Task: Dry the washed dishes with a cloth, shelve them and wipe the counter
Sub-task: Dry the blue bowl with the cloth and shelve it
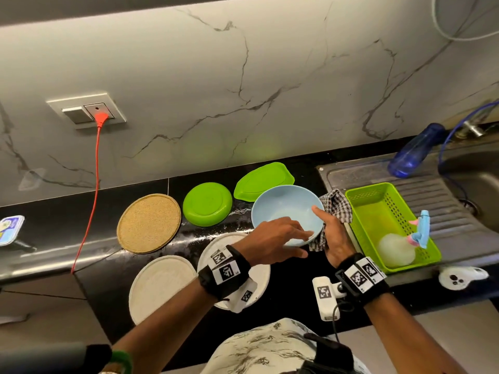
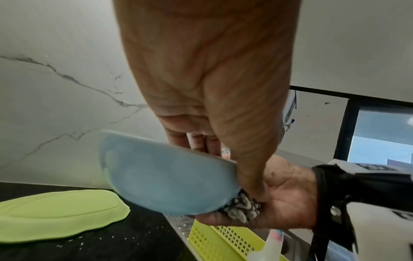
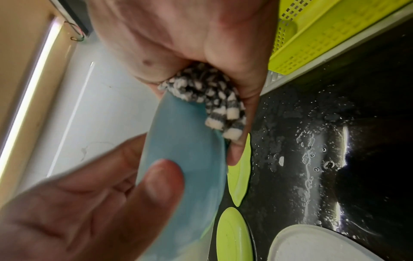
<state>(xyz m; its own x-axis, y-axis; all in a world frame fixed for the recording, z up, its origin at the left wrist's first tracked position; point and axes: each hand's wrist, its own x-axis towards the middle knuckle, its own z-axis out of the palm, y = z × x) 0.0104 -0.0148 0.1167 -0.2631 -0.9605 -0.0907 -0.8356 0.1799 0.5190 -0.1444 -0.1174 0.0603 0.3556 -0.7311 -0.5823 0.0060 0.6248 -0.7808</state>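
Observation:
A light blue bowl [image 1: 286, 209] is held tilted above the black counter [image 1: 102, 290]. My left hand [image 1: 306, 242] pinches its near rim, fingers inside and thumb on the outer wall [image 2: 225, 167]. My right hand [image 1: 324, 228] grips a black-and-white checked cloth [image 1: 336, 206] against the bowl's right outer side, its thumb lying over the rim. In the wrist views the bunched cloth [image 2: 241, 206] [image 3: 208, 95] is pressed between that palm and the bowl [image 2: 167, 181] [image 3: 185, 150].
On the wet counter lie a round green plate [image 1: 207, 203], a leaf-shaped green dish [image 1: 263, 180], a cork mat [image 1: 149, 222] and two white plates [image 1: 162, 287]. A green basket [image 1: 359, 209] holding a spray bottle [image 1: 399, 247] sits on the drainboard beside the sink [image 1: 475, 184].

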